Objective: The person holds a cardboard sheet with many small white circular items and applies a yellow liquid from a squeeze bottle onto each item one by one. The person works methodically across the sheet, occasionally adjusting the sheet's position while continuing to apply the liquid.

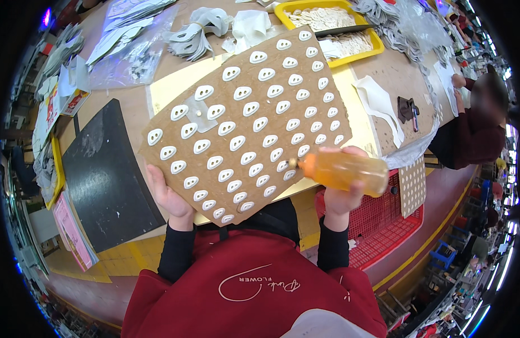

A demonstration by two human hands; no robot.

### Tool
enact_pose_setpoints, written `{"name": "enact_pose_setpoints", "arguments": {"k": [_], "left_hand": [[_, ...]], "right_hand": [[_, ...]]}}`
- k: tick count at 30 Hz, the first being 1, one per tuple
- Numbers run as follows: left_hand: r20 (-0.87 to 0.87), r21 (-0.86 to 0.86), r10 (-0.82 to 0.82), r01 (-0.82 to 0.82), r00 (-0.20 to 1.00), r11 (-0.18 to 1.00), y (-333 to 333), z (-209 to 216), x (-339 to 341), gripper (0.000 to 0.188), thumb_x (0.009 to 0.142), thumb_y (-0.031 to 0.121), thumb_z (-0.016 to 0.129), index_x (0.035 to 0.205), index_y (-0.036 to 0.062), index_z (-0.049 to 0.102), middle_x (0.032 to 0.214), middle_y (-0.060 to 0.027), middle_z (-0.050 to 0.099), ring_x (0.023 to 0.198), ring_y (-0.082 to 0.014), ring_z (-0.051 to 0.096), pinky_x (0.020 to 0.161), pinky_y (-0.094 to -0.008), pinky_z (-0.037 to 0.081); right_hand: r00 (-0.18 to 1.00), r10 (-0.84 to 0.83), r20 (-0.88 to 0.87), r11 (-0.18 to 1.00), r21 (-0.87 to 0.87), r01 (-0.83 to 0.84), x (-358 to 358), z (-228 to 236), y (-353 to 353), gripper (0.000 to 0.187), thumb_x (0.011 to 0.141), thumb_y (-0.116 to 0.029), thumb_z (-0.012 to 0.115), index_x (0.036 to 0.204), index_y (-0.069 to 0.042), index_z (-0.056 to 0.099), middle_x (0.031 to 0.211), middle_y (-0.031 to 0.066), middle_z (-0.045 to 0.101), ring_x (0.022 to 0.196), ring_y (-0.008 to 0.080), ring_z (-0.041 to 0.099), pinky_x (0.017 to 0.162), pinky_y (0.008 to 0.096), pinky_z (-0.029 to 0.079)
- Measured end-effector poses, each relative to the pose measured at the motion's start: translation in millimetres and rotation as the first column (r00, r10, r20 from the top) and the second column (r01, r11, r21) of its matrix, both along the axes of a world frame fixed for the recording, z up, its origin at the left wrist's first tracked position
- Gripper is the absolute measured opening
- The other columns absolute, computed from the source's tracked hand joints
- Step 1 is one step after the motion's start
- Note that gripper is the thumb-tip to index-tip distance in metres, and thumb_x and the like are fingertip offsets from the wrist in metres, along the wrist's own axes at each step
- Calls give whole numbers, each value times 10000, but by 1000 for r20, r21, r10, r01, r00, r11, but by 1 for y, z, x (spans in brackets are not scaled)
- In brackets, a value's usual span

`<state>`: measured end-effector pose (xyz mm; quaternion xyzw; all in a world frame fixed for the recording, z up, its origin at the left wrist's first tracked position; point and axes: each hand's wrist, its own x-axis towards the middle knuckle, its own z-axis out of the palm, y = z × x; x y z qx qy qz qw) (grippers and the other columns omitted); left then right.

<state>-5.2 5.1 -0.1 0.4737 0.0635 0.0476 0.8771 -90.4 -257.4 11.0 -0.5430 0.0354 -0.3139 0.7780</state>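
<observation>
My left hand (171,194) grips the lower left edge of a large brown board (232,149), which is held tilted over the table's near edge. Rows of small white rounded pieces (243,93), each with two holes, cover the board. In my right hand (347,194) is a squeeze bottle (353,170) of amber liquid, lying on its side with its orange cap toward the board. Its dark nozzle tip is close to a white piece near the right edge; whether they touch I cannot tell.
A yellow tray (378,46) of white pieces stands at the far side. Left lies a black board (110,174). Grey cut-outs (198,34) are piled at the back. Below right is a red crate (378,222) with another dotted board (413,186). A person (480,121) sits at the right.
</observation>
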Motion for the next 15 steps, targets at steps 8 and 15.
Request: {"name": "enact_pose_setpoints", "arguments": {"k": [8,15], "left_hand": [[14,-37,-74,74,997,997,3,-3,0,506,1018,405,323,1393,68,360,1328,-126,487,1184,-255,522,985,-411,448],[48,-8,-34,35,998,999,-1,3,-1,473,1025,366,313,1364,39,352,1272,-145,508,1125,-251,568,926,-394,497]], "right_hand": [[990,-126,66,939,331,98,3,20,-25,1018,707,-405,821,1485,-234,187,1318,139,483,1048,217,598,652,268,558],[994,-48,-102,980,186,67,2,29,-10,1066,692,-310,836,1495,-123,161,1283,116,485,914,184,621,546,266,537]]}}
